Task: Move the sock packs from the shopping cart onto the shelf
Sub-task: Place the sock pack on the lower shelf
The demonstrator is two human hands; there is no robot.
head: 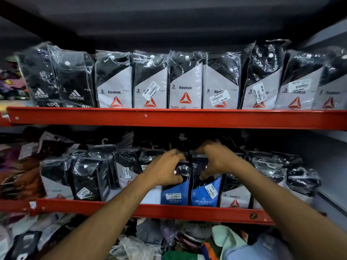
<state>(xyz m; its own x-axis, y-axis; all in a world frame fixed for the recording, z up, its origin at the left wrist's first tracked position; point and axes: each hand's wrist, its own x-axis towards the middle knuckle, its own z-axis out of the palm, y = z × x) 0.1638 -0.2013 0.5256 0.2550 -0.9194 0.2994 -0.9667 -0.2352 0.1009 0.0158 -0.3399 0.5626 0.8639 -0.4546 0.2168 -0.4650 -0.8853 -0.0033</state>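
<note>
Two blue-and-black Jockey sock packs stand upright side by side on the middle shelf (169, 212). My left hand (165, 169) grips the top of the left blue pack (175, 192). My right hand (216, 160) holds the top of the right blue pack (205, 194), fingers curled over its upper edge. Grey-and-black Reebok packs (234, 197) flank them on the same shelf. The shopping cart is not in view.
The upper red shelf (169, 117) carries a full row of Reebok packs (185, 87) and two Adidas packs (75, 85) at the left. Below the middle shelf lies a heap of mixed socks and garments (169, 241). Loose clothing is piled at the far left.
</note>
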